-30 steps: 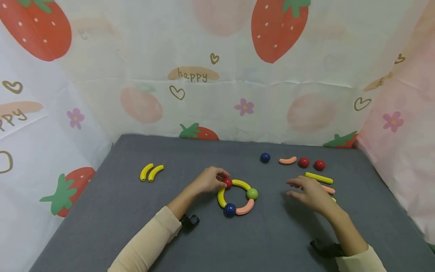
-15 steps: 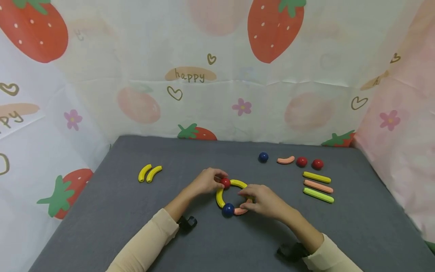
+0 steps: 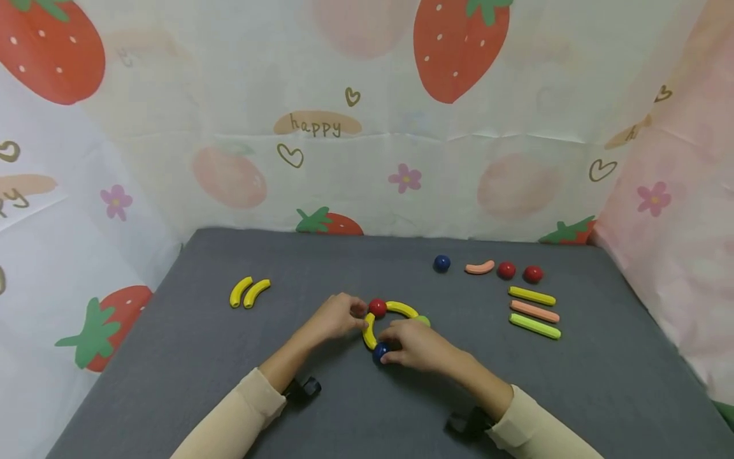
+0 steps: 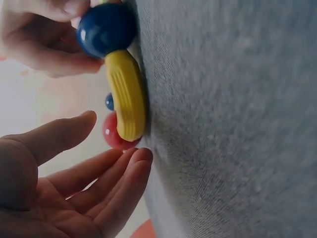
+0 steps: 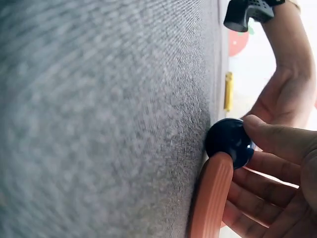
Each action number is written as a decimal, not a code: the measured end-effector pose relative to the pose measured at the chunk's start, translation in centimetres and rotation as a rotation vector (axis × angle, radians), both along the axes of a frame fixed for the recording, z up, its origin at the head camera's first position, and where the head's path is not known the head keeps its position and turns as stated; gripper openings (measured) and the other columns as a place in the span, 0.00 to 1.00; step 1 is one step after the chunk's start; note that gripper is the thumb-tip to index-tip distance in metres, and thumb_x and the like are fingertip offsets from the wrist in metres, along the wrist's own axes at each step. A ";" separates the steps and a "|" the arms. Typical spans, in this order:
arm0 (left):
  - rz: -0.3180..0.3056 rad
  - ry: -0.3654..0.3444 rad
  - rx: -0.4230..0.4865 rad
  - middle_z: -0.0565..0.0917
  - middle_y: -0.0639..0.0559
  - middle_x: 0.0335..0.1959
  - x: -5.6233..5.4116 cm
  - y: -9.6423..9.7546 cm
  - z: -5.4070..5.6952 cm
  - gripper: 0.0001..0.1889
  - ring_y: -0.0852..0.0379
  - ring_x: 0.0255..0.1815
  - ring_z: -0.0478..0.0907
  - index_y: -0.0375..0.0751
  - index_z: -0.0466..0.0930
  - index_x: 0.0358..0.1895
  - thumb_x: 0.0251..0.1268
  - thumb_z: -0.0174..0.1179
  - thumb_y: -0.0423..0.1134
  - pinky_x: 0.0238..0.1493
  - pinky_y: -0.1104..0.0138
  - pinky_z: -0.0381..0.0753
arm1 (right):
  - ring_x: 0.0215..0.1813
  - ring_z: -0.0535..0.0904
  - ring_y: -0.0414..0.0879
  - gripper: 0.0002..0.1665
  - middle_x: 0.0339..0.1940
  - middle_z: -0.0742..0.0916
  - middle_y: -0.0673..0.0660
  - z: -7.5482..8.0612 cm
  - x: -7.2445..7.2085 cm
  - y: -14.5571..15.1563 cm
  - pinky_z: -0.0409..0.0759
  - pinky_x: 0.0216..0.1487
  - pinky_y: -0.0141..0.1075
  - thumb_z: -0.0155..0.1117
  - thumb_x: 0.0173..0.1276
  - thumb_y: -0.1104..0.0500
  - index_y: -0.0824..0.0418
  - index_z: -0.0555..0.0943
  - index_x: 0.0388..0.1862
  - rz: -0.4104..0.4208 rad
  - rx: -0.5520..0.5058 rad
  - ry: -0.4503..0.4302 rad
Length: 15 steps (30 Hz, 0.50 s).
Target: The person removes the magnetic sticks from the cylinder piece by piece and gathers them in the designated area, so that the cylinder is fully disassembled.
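A ring of toy pieces lies on the grey cloth: a red ball (image 3: 377, 308), a yellow curved rod (image 3: 402, 309), a green ball (image 3: 424, 320), a pink curved rod (image 5: 212, 196), a blue ball (image 3: 380, 353) and a second yellow curved rod (image 3: 369, 333). My right hand (image 3: 421, 345) pinches the blue ball between thumb and fingers, hiding the pink rod from the head view. At the ring's left side, my left hand (image 3: 335, 317) has its thumb and fingers spread apart, fingertips close to the red ball and the upper end of the second yellow rod.
Two yellow curved rods (image 3: 249, 293) lie at the left. Toward the back right are another blue ball (image 3: 441, 263), a pink curved rod (image 3: 479, 268) and two red balls (image 3: 519, 272). Below them lie straight yellow, pink and green rods (image 3: 534, 326). A printed curtain hangs behind the table.
My right hand has come left from beside the straight rods, over the ring's right side, to the blue ball. My left hand has let go of the red ball and shifted slightly left and down.
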<state>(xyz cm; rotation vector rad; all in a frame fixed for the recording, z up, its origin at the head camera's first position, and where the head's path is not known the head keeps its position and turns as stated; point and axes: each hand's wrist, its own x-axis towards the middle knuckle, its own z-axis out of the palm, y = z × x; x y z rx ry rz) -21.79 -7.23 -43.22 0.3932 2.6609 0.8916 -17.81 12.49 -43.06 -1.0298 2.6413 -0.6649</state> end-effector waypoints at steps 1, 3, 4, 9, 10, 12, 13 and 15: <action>-0.005 0.008 -0.002 0.87 0.45 0.47 0.3 -0.1 0.1 0.16 0.49 0.50 0.82 0.37 0.84 0.51 0.60 0.67 0.38 0.54 0.56 0.80 | 0.30 0.71 0.34 0.16 0.34 0.84 0.50 0.0 0.0 0.0 0.72 0.32 0.25 0.72 0.61 0.55 0.60 0.86 0.46 -0.003 0.001 0.000; -0.018 0.023 0.001 0.86 0.45 0.48 0.8 -0.3 0.2 0.16 0.49 0.49 0.83 0.37 0.84 0.51 0.61 0.67 0.38 0.52 0.56 0.81 | 0.30 0.71 0.33 0.15 0.33 0.84 0.50 0.1 0.1 -0.1 0.72 0.32 0.25 0.72 0.61 0.55 0.60 0.86 0.45 -0.004 0.000 -0.002; -0.036 0.038 -0.002 0.86 0.45 0.49 1.1 -0.4 0.2 0.16 0.50 0.49 0.83 0.38 0.83 0.52 0.61 0.67 0.38 0.53 0.55 0.80 | 0.30 0.72 0.33 0.15 0.34 0.84 0.50 0.1 0.0 -0.1 0.72 0.32 0.25 0.72 0.61 0.55 0.60 0.86 0.45 -0.004 0.001 -0.002; -0.236 0.177 -0.051 0.84 0.47 0.53 1.7 -1.0 0.3 0.18 0.50 0.53 0.82 0.41 0.82 0.56 0.62 0.66 0.36 0.58 0.53 0.78 | 0.31 0.73 0.33 0.16 0.34 0.85 0.50 0.0 0.0 -0.1 0.73 0.33 0.25 0.72 0.61 0.54 0.60 0.86 0.46 0.008 0.012 0.010; -0.291 0.217 -0.069 0.85 0.48 0.53 1.7 -1.1 0.4 0.18 0.50 0.54 0.81 0.42 0.82 0.56 0.62 0.66 0.37 0.59 0.52 0.77 | 0.31 0.73 0.33 0.16 0.34 0.85 0.50 -0.1 0.0 -0.1 0.73 0.33 0.25 0.72 0.61 0.54 0.60 0.86 0.46 0.007 0.017 0.014; -0.392 0.287 -0.104 0.85 0.49 0.53 1.6 -1.3 0.4 0.17 0.50 0.56 0.79 0.42 0.83 0.54 0.61 0.67 0.36 0.60 0.54 0.76 | 0.31 0.73 0.33 0.16 0.35 0.85 0.50 -0.1 0.0 -0.1 0.74 0.33 0.25 0.72 0.61 0.53 0.60 0.86 0.45 0.006 0.023 0.020; -0.434 0.314 -0.124 0.85 0.50 0.52 1.5 -1.4 0.3 0.17 0.51 0.56 0.79 0.42 0.83 0.54 0.61 0.67 0.36 0.61 0.54 0.76 | 0.31 0.73 0.33 0.16 0.34 0.85 0.50 -0.1 0.0 -0.1 0.73 0.33 0.25 0.72 0.61 0.53 0.60 0.86 0.45 0.005 0.024 0.019; -0.499 0.354 -0.162 0.86 0.52 0.51 1.4 -1.4 0.2 0.16 0.52 0.56 0.78 0.43 0.84 0.53 0.60 0.68 0.36 0.60 0.57 0.77 | 0.31 0.73 0.33 0.16 0.34 0.85 0.50 -0.1 0.0 0.0 0.73 0.33 0.25 0.72 0.61 0.53 0.60 0.86 0.46 0.004 0.022 0.014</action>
